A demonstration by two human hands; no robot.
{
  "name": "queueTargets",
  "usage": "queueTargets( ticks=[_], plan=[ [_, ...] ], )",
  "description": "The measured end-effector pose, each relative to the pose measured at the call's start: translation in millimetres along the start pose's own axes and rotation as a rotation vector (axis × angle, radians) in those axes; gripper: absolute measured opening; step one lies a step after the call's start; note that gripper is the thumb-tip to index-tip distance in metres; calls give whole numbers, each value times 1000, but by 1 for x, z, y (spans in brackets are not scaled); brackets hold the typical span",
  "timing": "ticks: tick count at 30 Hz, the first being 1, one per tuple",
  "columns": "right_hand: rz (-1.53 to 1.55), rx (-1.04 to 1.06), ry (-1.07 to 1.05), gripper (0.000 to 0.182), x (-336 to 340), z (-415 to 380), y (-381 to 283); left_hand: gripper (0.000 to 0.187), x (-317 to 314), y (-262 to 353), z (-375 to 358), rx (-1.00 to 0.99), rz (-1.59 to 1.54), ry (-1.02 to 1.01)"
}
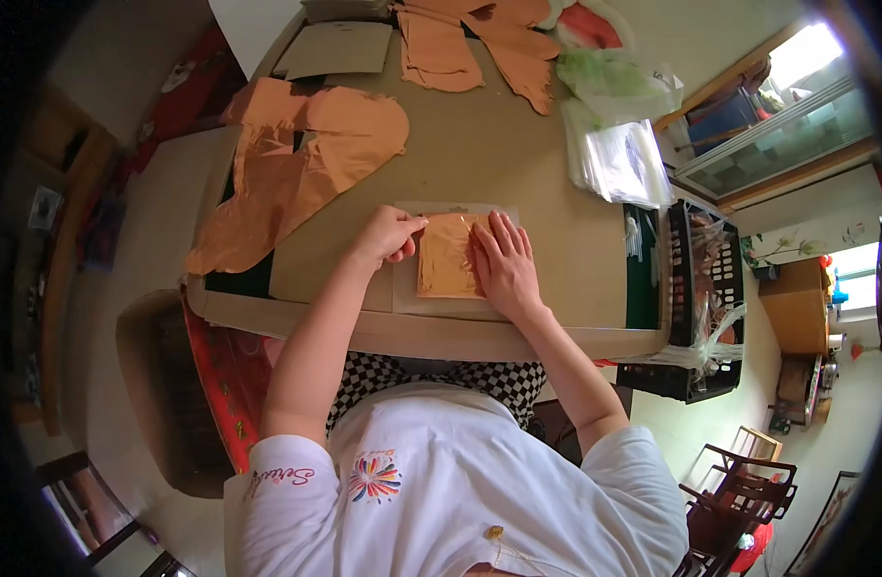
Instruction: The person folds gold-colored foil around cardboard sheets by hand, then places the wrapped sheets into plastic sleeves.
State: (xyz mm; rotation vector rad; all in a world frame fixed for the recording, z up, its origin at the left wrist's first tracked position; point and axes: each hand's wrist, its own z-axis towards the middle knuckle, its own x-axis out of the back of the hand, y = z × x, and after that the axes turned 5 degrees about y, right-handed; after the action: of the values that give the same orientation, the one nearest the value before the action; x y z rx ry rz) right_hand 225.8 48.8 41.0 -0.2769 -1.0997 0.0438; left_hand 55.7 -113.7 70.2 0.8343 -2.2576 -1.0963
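I am folding a tan stocking (445, 258) around a card insert (407, 288) on the cardboard-covered table (489, 154); this looks like the wrapping step. Nearest me, my right hand (503, 262) lies flat and open at 3 o'clock of the stocking, pressing it down. My left hand (388, 236), at 9 o'clock, is loosely curled, its fingertips pinching the stocking's upper left corner. Next, I judge, the fabric needs smoothing taut without slipping off the card. Farther, at 11 o'clock, lies a heap of stockings (297, 168); at 1 o'clock, clear bags (623, 163).
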Motion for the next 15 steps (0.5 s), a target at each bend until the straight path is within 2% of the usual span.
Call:
queueTargets(
  ticks=[6,9,12,15],
  plan=[
    [5,-6,7,38,3,1,-2,17,-4,-12,15,1,-248,-28],
    [7,-2,10,38,2,1,-2,16,-7,-11,12,-74,-130,82],
    [13,-1,5,38,3,1,-1,18,-7,-11,11,-107,-123,101],
    [3,6,-3,38,2,0,0,22,3,-6,12,-45,-303,47]
  ],
)
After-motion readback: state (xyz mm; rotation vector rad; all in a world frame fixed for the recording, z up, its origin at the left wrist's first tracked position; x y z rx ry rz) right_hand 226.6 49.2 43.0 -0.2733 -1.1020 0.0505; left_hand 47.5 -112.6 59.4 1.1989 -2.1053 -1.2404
